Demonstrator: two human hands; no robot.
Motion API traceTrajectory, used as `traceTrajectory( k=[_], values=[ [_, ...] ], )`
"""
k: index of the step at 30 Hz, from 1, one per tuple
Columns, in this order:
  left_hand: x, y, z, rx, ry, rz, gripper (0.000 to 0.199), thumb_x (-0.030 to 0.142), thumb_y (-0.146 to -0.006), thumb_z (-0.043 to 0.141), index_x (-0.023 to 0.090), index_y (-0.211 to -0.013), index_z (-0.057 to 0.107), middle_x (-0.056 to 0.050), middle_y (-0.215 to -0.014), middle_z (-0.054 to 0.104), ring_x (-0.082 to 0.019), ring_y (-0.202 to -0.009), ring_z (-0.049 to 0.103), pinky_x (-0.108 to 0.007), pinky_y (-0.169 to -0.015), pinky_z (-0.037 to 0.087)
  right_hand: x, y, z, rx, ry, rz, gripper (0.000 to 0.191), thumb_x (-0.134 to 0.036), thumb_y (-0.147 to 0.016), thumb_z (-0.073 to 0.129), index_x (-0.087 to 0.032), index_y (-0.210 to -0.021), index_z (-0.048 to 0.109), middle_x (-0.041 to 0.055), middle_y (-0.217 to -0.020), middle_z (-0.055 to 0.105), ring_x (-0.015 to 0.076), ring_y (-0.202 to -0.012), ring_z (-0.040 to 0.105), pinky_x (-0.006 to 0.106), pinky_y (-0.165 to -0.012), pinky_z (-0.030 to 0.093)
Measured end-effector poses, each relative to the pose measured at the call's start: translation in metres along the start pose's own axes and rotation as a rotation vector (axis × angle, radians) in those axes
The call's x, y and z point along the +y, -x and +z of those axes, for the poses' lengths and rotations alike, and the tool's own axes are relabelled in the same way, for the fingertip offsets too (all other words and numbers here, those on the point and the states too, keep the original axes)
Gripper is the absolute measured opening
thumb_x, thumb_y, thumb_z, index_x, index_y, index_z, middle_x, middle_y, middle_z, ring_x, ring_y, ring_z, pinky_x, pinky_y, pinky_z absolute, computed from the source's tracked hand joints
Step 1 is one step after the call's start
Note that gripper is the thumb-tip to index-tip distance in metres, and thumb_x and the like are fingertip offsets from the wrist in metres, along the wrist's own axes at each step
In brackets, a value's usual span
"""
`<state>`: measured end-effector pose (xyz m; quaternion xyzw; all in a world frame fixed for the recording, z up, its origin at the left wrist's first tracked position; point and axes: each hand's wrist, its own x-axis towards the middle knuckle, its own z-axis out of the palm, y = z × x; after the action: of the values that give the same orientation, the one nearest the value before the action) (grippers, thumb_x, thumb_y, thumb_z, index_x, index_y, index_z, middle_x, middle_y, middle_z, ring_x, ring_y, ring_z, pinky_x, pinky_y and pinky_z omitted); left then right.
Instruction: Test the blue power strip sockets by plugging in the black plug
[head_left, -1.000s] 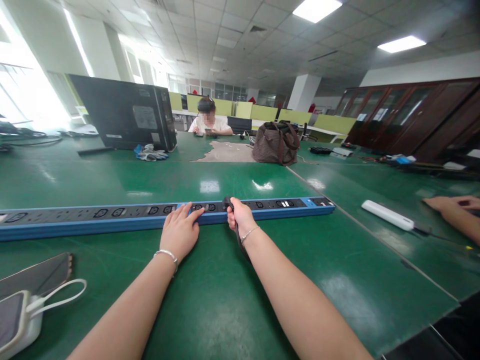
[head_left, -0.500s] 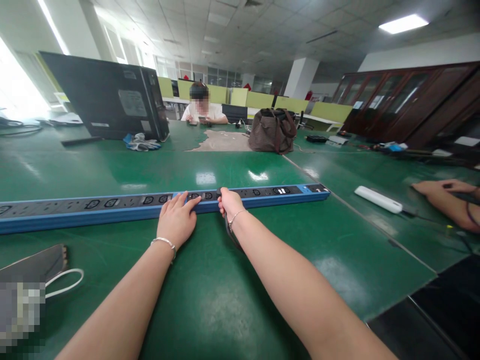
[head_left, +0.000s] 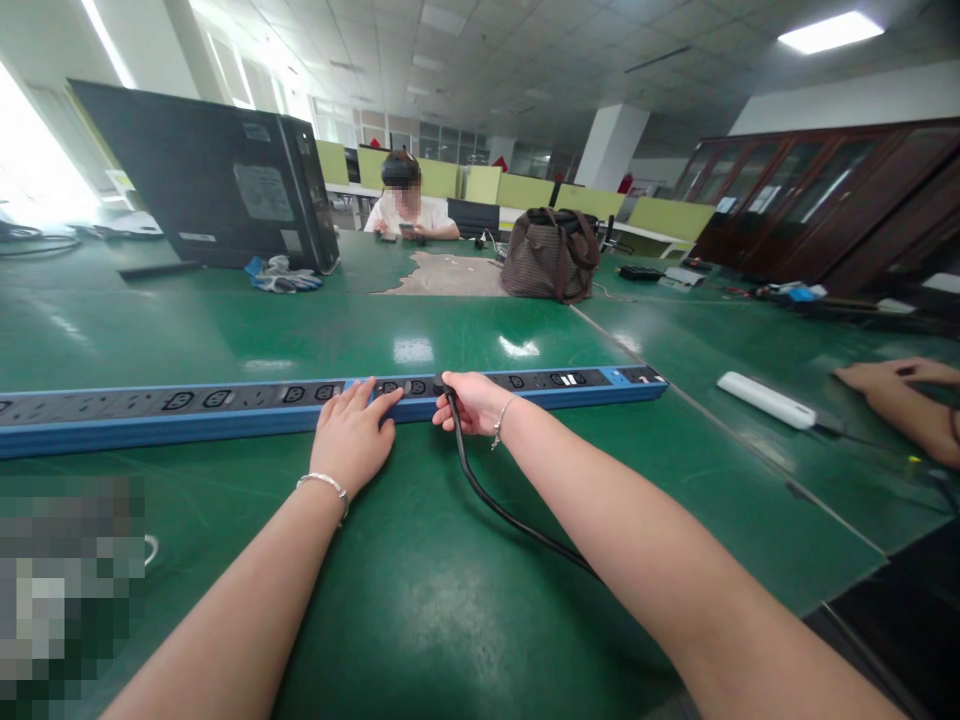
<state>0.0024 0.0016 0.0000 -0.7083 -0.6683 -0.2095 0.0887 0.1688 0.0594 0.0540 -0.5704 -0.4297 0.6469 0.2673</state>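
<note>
A long blue power strip with a black socket face lies across the green table. My left hand rests on its top and near edge, fingers stretched out and thumb apart. Just to the right, my right hand is closed on a black plug at one of the sockets. How deep the plug sits cannot be made out. From it a black cable curves down over the table and passes under my right forearm.
A black computer case stands at the back left, with gloves beside it. A brown bag is at the back. Another person sits across the table. On the right are a white power strip and another person's hands.
My right hand has turned and its fingers have loosened a little around the plug, so more of the cable shows. My left hand stays on the power strip. The view has shifted slightly.
</note>
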Motion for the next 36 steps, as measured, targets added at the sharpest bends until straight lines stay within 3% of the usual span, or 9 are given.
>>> traceTrajectory(
  k=[4,14,18,32,36],
  values=[
    [0.001,0.000,-0.001,-0.002,-0.016,-0.001,0.044,0.026,-0.086,0.041,0.028,-0.126,0.058,-0.009,-0.142,0.049,-0.027,-0.132,0.042,-0.046,-0.108,0.032,-0.004,0.004,-0.001,-0.076,0.096,0.160,0.049,-0.048,-0.097,0.025,-0.015,-0.071,0.051,0.0046,-0.047,0.060,0.0085,-0.031,0.050,0.013,-0.029,0.027],
    [0.008,0.006,-0.002,0.072,-0.032,0.009,0.041,0.025,-0.088,0.039,0.030,-0.124,0.059,-0.006,-0.137,0.054,-0.025,-0.128,0.046,-0.046,-0.108,0.031,0.026,-0.009,0.010,0.029,-0.110,-0.105,0.054,-0.046,-0.098,0.025,-0.017,-0.057,0.047,0.0002,-0.034,0.048,0.0089,-0.025,0.041,0.017,-0.028,0.030],
    [0.020,0.010,-0.002,0.093,-0.005,0.136,0.041,0.024,-0.087,0.039,0.027,-0.123,0.059,-0.003,-0.132,0.058,-0.022,-0.122,0.050,-0.039,-0.105,0.035,0.030,-0.013,0.012,0.045,-0.088,-0.172,0.056,-0.043,-0.098,0.024,-0.018,-0.053,0.046,0.0006,-0.031,0.047,0.0095,-0.023,0.040,0.018,-0.027,0.028],
    [0.025,0.009,-0.002,0.032,-0.005,0.136,0.041,0.023,-0.086,0.042,0.026,-0.123,0.060,-0.004,-0.133,0.058,-0.024,-0.120,0.052,-0.041,-0.103,0.038,0.031,-0.013,0.010,0.006,-0.079,-0.152,0.059,-0.047,-0.097,0.024,-0.018,-0.052,0.047,0.0007,-0.031,0.047,0.0096,-0.024,0.040,0.018,-0.028,0.030],
    [0.025,0.009,-0.003,0.029,0.021,0.136,0.041,0.023,-0.086,0.043,0.027,-0.123,0.060,-0.004,-0.132,0.058,-0.023,-0.120,0.052,-0.041,-0.103,0.039,0.025,-0.007,0.008,0.000,-0.056,-0.080,0.061,-0.049,-0.097,0.022,-0.018,-0.052,0.047,0.0005,-0.031,0.046,0.0093,-0.023,0.040,0.017,-0.027,0.028]
  ],
)
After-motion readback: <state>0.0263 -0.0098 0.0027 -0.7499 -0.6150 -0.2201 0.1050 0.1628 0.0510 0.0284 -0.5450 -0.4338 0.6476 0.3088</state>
